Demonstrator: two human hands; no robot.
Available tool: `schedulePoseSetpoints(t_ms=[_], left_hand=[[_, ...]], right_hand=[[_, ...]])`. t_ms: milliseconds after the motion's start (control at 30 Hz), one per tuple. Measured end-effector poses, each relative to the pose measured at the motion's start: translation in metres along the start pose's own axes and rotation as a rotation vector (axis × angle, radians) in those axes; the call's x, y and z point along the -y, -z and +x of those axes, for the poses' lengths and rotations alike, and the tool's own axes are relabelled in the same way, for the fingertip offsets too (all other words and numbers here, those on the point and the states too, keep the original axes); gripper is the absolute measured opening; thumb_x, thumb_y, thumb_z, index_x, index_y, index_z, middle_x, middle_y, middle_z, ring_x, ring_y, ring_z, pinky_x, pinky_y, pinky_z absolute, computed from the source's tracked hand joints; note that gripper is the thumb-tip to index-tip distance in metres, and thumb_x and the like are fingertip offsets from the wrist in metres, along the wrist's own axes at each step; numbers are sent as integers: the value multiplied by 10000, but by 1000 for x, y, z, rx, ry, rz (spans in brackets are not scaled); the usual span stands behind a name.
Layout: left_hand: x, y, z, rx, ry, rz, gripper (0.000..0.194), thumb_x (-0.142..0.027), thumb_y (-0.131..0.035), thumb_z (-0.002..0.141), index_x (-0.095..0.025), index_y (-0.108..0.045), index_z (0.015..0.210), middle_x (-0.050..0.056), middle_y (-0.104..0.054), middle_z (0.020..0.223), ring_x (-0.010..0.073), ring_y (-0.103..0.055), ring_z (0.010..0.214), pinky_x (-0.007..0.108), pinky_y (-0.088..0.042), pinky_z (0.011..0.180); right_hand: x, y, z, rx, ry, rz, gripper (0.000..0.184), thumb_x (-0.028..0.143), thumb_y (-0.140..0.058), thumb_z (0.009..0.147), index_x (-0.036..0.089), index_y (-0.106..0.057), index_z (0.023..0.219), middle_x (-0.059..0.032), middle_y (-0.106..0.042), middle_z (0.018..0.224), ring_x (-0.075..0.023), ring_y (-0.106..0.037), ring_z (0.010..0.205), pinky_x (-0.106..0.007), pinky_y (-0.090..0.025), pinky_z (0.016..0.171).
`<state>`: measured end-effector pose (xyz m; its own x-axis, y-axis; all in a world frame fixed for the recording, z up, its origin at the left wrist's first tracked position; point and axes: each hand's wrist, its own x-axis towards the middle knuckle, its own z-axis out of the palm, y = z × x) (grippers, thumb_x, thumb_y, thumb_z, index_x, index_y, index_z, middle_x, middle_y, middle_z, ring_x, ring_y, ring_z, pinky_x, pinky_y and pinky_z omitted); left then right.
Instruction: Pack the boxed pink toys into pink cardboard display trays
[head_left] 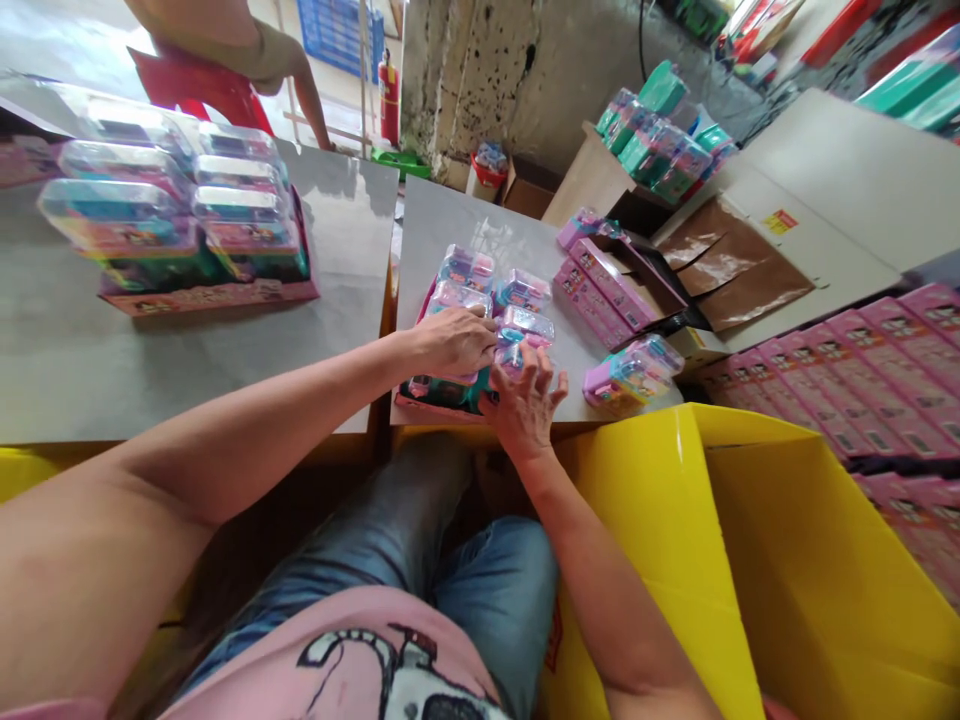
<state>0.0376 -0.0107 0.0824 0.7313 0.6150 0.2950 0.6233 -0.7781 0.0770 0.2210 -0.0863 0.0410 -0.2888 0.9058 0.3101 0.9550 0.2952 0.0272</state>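
Observation:
A pink display tray (pixel 439 408) at the table's front edge holds two columns of small plastic cases (pixel 469 268) with clear lids and pink and teal insides. Across the left column lies my left hand (pixel 456 342), its fingers stretched to the right and its fingertips at the gap between the columns. My right hand (pixel 527 400) has its fingers bent around the front case (pixel 510 358) of the right column. The lower part of that case is hidden by the hand.
Another filled pink tray (pixel 225 292) stands on the left table. To the right are loose cases (pixel 634 370), pink boxes (pixel 604 290) and an open yellow carton (pixel 645 520). Stacked pink boxes (pixel 855 370) line the far right. Across the left table, a person's arm (pixel 307 95) shows.

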Motion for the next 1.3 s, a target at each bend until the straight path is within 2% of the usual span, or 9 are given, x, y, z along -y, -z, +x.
schedulePoseSetpoints(t_ms=[133, 233, 400, 533, 667, 767, 867, 1200, 1300], left_hand=[[3, 1, -3, -21, 4, -17, 374, -234, -377, 970, -166, -663, 739, 65, -682, 871, 154, -541, 780, 336, -416, 939], [-2, 0, -6, -33, 46, -12, 360, -243, -385, 967, -150, -683, 787, 97, -670, 889, 192, -552, 864, 364, -422, 948], [-6, -1, -6, -191, 105, -117, 369, -305, -493, 941, -140, -638, 1237, 164, -582, 1247, 293, -475, 1221, 450, -409, 1057], [18, 7, 3, -334, 390, -267, 526, -418, -374, 1006, -174, -448, 1467, 150, -415, 1501, 293, -350, 1410, 496, -309, 1183], [34, 4, 20, -170, 640, -179, 690, -518, -318, 1011, -116, -287, 1570, 170, -133, 1668, 390, -36, 1542, 595, -167, 1220], [38, -7, 30, 42, 650, -118, 708, -550, -277, 1011, -128, -290, 1579, 155, -129, 1674, 381, -32, 1549, 637, -140, 1210], [40, -13, 33, 156, 600, -72, 695, -558, -241, 1014, -155, -309, 1577, 128, -166, 1668, 345, -91, 1553, 629, -118, 1220], [42, -5, 33, 234, 575, -30, 669, -515, -283, 1014, -135, -339, 1562, 173, -147, 1660, 376, -109, 1543, 651, -173, 1195], [45, -1, 33, 192, 569, -51, 652, -528, -277, 1012, -162, -379, 1541, 190, -185, 1650, 391, -141, 1535, 686, -221, 1160]], right_hand=[[4, -5, 0, 24, 32, -33, 412, 344, -669, 855, 351, -609, 1263, -63, -307, 1581, -353, -131, 1496, -672, -116, 1155], [8, -8, -3, 38, 48, -56, 405, 330, -643, 876, 326, -600, 1279, -72, -287, 1600, -366, -107, 1509, -682, -96, 1160], [-2, 6, -6, 35, 91, 92, 556, 383, -577, 932, 270, -455, 1462, -118, -265, 1629, -343, -161, 1524, -630, -131, 1205], [-20, 29, 28, -2, -53, 321, 655, 478, -358, 1012, 220, -215, 1596, -120, -310, 1622, -283, -227, 1524, -566, -229, 1216], [-25, 32, 88, 54, -226, 233, 651, 464, -247, 1039, 174, -157, 1615, -113, -141, 1678, -288, -89, 1560, -616, -154, 1223], [-21, 18, 120, 271, -244, 220, 653, 473, -210, 1046, 155, -164, 1615, -109, -104, 1682, -286, -53, 1564, -627, -94, 1229], [-19, 6, 130, 407, -228, 235, 683, 510, -193, 1039, 147, -153, 1616, -90, -100, 1682, -276, -35, 1566, -604, -46, 1242], [-17, 3, 132, 405, -220, 275, 737, 551, -245, 1023, 117, -152, 1611, -119, -122, 1675, -289, -66, 1563, -606, -49, 1238], [-20, 4, 131, 365, -212, 296, 730, 582, -231, 1022, 138, -221, 1600, -126, -162, 1668, -281, -115, 1558, -607, -72, 1236]])
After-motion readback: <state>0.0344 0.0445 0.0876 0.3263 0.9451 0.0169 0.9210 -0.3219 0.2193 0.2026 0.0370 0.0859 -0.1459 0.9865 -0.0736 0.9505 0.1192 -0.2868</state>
